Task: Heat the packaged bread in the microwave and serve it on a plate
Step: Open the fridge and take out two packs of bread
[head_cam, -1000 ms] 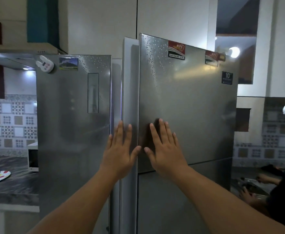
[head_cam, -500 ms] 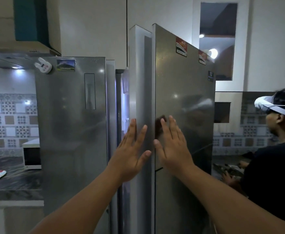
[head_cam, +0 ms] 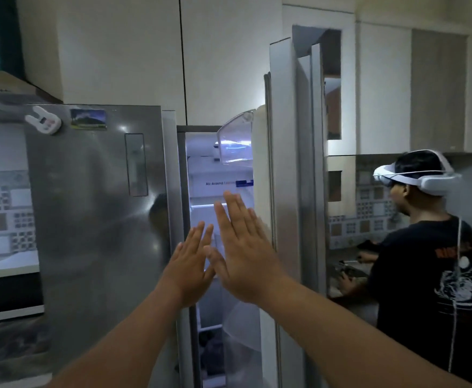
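Observation:
A steel side-by-side fridge fills the view. Its right door (head_cam: 288, 191) stands swung wide, edge-on to me, and the lit interior (head_cam: 218, 175) with white shelves shows between the doors. The left door (head_cam: 95, 219) is closed. My left hand (head_cam: 190, 264) and my right hand (head_cam: 243, 247) are raised flat with fingers spread in front of the opening, holding nothing; the right palm is close to the open door's inner edge. A white microwave (head_cam: 11, 292) sits on the counter at the far left. No packaged bread is visible.
A person (head_cam: 430, 264) in a dark shirt with a white headset stands close on the right at a counter. A clear door bin (head_cam: 236, 141) juts out at head height. White cabinets are above. A dark counter (head_cam: 8, 345) runs along the left.
The right fridge door has swung from nearly closed to wide open, exposing the lit interior. My hands, earlier flat on the door's front, are now off it. The view shifted right.

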